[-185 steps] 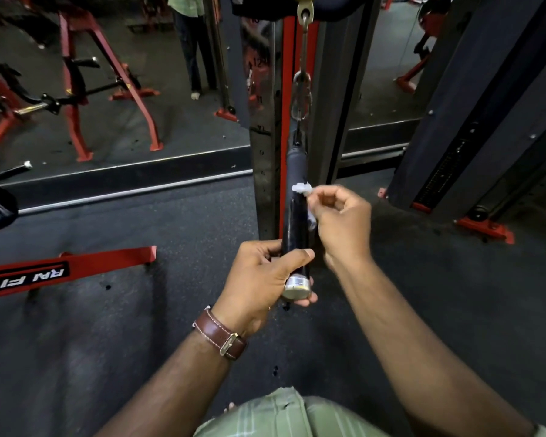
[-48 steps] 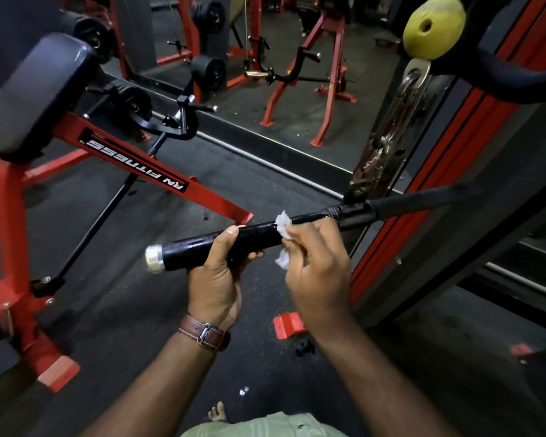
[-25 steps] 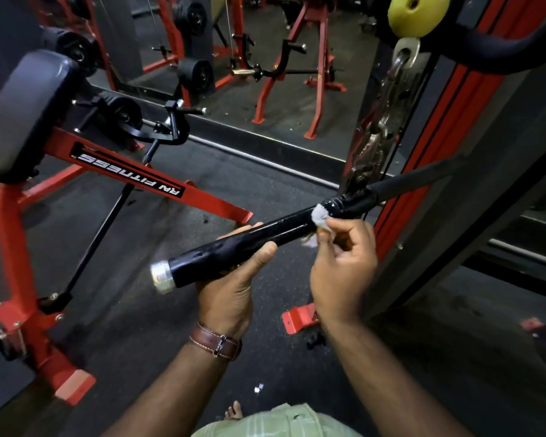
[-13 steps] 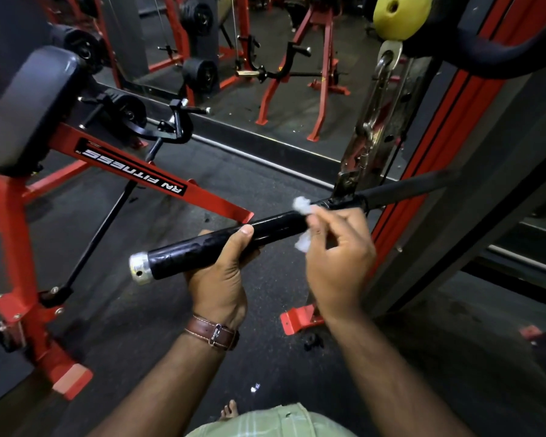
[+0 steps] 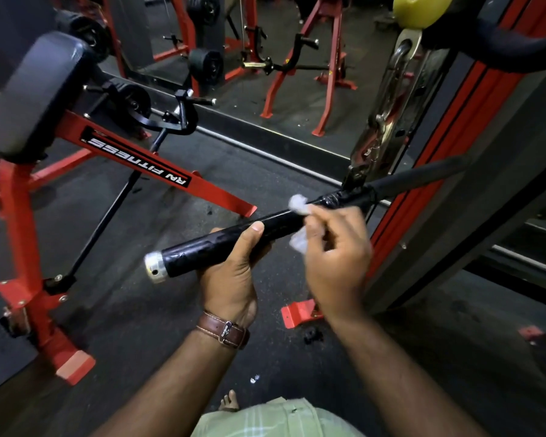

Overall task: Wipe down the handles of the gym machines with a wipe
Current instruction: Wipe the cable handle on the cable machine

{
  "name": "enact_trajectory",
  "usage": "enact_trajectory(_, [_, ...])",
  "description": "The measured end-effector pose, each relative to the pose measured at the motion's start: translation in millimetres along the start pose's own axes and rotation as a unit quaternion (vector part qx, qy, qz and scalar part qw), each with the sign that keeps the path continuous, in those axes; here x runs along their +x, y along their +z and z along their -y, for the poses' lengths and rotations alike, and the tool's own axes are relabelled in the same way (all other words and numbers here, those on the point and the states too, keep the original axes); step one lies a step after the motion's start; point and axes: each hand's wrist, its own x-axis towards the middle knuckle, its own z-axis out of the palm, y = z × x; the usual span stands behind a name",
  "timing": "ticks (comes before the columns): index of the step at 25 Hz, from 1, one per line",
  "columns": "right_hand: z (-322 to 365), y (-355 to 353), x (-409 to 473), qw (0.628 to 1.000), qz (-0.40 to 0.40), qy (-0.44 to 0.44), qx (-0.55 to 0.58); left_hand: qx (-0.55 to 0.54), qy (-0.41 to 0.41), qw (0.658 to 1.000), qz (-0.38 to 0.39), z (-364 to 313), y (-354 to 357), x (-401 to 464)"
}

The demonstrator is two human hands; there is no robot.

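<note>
A black cable bar handle (image 5: 202, 249) with a silver end cap runs from lower left up to the right, where it hangs by a chrome carabiner (image 5: 388, 121) from the machine. My left hand (image 5: 230, 279) grips the bar from below near the capped end, thumb over the top. My right hand (image 5: 334, 257) pinches a crumpled white wipe (image 5: 298, 205) against the bar's middle, wrapped around it; part of the wipe shows below the bar too.
A red bench frame (image 5: 133, 152) with a black pad (image 5: 35, 89) stands at the left. The red and black cable tower column (image 5: 454, 152) rises at the right. A yellow stopper ball (image 5: 420, 9) hangs above. Red machine feet (image 5: 300, 312) sit on the dark floor.
My right hand with the wipe has slid back down the bar from near the carabiner toward my left hand. The bar's capped end has shifted slightly.
</note>
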Motion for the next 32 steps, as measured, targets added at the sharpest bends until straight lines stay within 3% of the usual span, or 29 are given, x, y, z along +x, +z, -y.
enact_trajectory(1, [-1, -1, 2, 0.992, -0.041, 0.114, 0.04, -0.002, -0.009, 1.0, 0.001, 1, -1, 0])
enact_trajectory(2, [-1, -1, 4, 0.959, -0.07, 0.245, 0.125, -0.001, -0.013, 1.0, 0.007, 2, -2, -2])
enact_trajectory(3, [-1, 2, 8, 0.888, -0.092, 0.381, 0.242, 0.002, -0.016, 1.0, 0.013, 2, -2, -3])
enact_trajectory(5, [0, 13, 18, 0.68, -0.108, 0.588, 0.425, 0.01, -0.015, 1.0, 0.025, 4, -3, -3])
enact_trajectory(6, [-1, 19, 22, 0.61, -0.109, 0.634, 0.463, 0.016, -0.007, 0.999, 0.028, 5, -4, -2])
enact_trajectory(7, [-2, 24, 24, 0.584, -0.094, 0.648, 0.479, 0.027, 0.005, 0.999, 0.033, 5, -4, -1])
enact_trajectory(11, [2, 33, 18, 0.635, 0.083, 0.585, 0.497, 0.039, 0.043, 0.998, 0.037, 7, -6, -3])
enact_trajectory(15, [-15, 33, 29, 0.62, 0.012, 0.612, 0.492, 0.031, 0.039, 0.999, 0.017, 9, -10, 5])
enact_trajectory(18, [13, 23, 4, 0.669, 0.098, 0.586, 0.446, 0.03, 0.029, 0.999, 0.031, 6, -9, 5])
enact_trajectory(19, [27, 16, -5, 0.702, 0.096, 0.562, 0.427, 0.03, 0.018, 0.998, 0.046, 5, -9, 5])
enact_trajectory(20, [34, 7, -11, 0.77, 0.059, 0.502, 0.391, 0.023, -0.001, 0.998, 0.06, 3, -9, 4])
enact_trajectory(22, [30, -10, 0, 0.935, -0.012, 0.274, 0.224, 0.001, -0.026, 0.997, 0.073, 3, -11, 8])
enact_trajectory(23, [19, -16, 15, 0.986, -0.009, 0.13, 0.102, -0.017, -0.028, 0.997, 0.066, 4, -13, 10])
enact_trajectory(24, [12, -19, 32, 1.0, 0.006, 0.024, -0.006, -0.04, -0.035, 0.997, 0.053, 5, -14, 10])
enact_trajectory(26, [12, -13, 49, 0.991, 0.055, -0.029, -0.122, -0.061, -0.04, 0.996, 0.044, 6, -13, 8])
enact_trajectory(30, [39, 5, 18, 0.974, 0.171, -0.14, -0.037, -0.07, -0.043, 0.996, 0.032, 3, -16, 9])
enact_trajectory(32, [20, -4, 34, 0.978, 0.163, -0.12, -0.053, -0.044, -0.037, 0.998, 0.023, 2, -17, 11])
